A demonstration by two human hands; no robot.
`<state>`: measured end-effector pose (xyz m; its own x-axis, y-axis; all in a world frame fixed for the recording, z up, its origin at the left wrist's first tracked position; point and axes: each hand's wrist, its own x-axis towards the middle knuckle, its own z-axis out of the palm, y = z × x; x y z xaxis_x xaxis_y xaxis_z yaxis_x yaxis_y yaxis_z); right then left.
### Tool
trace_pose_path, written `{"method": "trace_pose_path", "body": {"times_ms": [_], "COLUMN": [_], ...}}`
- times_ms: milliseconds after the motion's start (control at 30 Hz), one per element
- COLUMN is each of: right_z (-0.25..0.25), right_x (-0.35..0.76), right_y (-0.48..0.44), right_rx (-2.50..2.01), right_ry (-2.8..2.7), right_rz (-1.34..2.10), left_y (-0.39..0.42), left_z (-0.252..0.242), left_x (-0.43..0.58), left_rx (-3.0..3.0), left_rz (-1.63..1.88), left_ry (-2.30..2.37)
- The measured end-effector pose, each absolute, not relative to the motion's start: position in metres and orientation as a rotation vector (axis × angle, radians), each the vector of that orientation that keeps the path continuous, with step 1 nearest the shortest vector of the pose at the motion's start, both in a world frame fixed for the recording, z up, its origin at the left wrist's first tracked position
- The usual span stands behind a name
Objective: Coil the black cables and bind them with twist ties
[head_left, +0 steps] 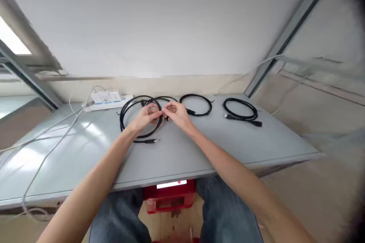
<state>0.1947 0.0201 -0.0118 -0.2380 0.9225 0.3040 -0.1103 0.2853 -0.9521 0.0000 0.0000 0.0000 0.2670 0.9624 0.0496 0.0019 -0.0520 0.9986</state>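
A coiled black cable lies on the grey tabletop in front of me, its plug end pointing right near the coil's lower edge. My left hand is closed around the right side of this coil. Against it, fingertips meeting at the same spot, is my right hand, pinched closed. What lies between the right fingertips is too small to make out. A short tie end sticks out from the coil's left side. Another black cable loop sits just behind my hands, partly hidden by them.
To the right lie two more coils: a tied black cable and a black extension cable with connectors at its front. A white power strip with adapters stands by the wall. White cords cross the left side. A red crate is below.
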Motion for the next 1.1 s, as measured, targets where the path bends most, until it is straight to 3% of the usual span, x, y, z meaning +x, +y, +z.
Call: {"method": "trace_pose_path", "body": {"times_ms": [800, 1100], "right_z": [-0.015, -0.014], "right_x": [0.199, 0.206], "right_y": [0.021, 0.023], "right_rx": [-0.854, -0.826], "right_ry": [-1.545, -1.827], "right_rz": [1.274, 0.991], "left_y": [0.004, 0.004], "left_z": [-0.009, -0.013], "left_x": [-0.004, -0.006], "left_rx": [1.425, 1.315], "left_rz": [1.027, 1.032], "left_ry": [0.946, 0.923]}}
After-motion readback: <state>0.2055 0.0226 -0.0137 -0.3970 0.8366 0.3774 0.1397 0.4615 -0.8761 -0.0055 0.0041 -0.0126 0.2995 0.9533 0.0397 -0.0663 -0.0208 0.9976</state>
